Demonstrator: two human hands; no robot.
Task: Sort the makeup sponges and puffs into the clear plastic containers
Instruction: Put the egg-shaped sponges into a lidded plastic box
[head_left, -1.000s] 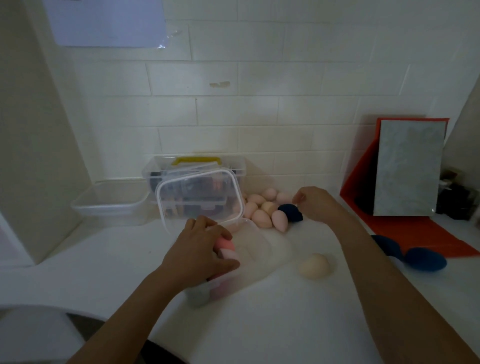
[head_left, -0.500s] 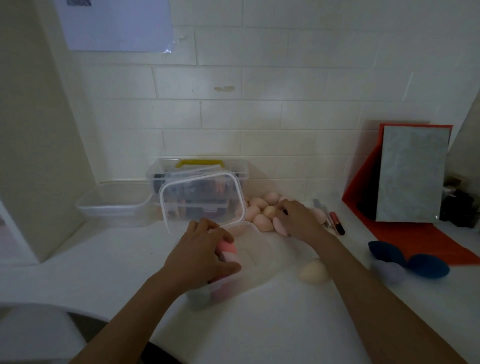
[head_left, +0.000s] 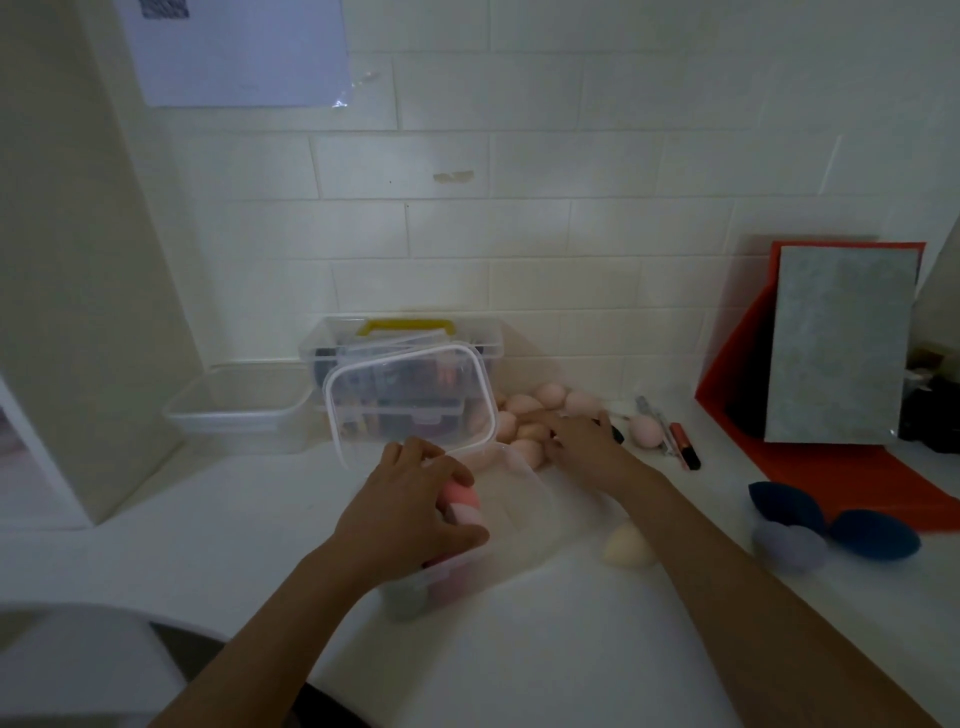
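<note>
A white counter (head_left: 519, 649) is backed by a cream tiled wall (head_left: 519, 234). Near its middle, the clear container (head_left: 519, 519), holding pink sponges (head_left: 462, 496), is gripped at its rim by the left hand (head_left: 410, 514). The right hand (head_left: 582, 447) is laid on peach sponges (head_left: 519, 405) heaped along the wall edge; its grasp cannot be told. Dark blue sponges (head_left: 872, 532) lie toward the right edge.

Peach sponges (head_left: 522, 404) clustered at the wall, just behind an open clear container (head_left: 524, 519) of pink sponges (head_left: 462, 499).
</note>
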